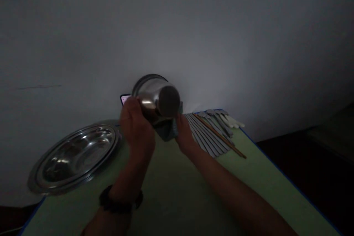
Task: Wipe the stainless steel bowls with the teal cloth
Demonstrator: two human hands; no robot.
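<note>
A shiny stainless steel cup (149,96) is held tilted above the table, its round base turned towards me and its wider rim facing the wall. My left hand (137,127) is closed around its left side. On the other side my right hand (184,134) is closed on a grey-green cloth (166,133), which lies against the underside of the cup. The cup hides part of the right fingers, and the picture is dim and somewhat blurred.
Stacked oval metal trays (80,155) lie at the left of the green table (171,191). Several metal chopsticks (206,136), a brown wooden pair (218,135), and metal spoons (218,120) with white ones (233,121) lie right. A phone (125,98) stands by the wall (193,25).
</note>
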